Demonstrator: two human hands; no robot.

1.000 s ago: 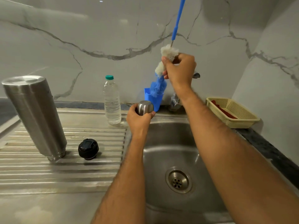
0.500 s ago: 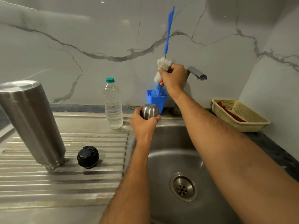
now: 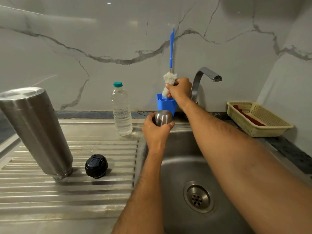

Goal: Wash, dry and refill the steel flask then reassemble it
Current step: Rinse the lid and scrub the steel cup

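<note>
While the left hand (image 3: pixel 156 130) grips the steel cap (image 3: pixel 163 117) at the sink's (image 3: pixel 177 166) far rim, the right hand (image 3: pixel 179 90) clutches the bottle brush (image 3: pixel 169 77) bristles over the blue holder (image 3: pixel 166 105).

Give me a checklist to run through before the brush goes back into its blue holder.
1. Right hand grips the brush by its bristles: ok.
2. Brush tip over the blue holder: ok.
3. Left hand holds the steel cap: ok.
4. Flask stands upside down on the drainboard: ok.
5. Black stopper beside the flask: ok.
6. Tap turned off: cannot tell.
</note>
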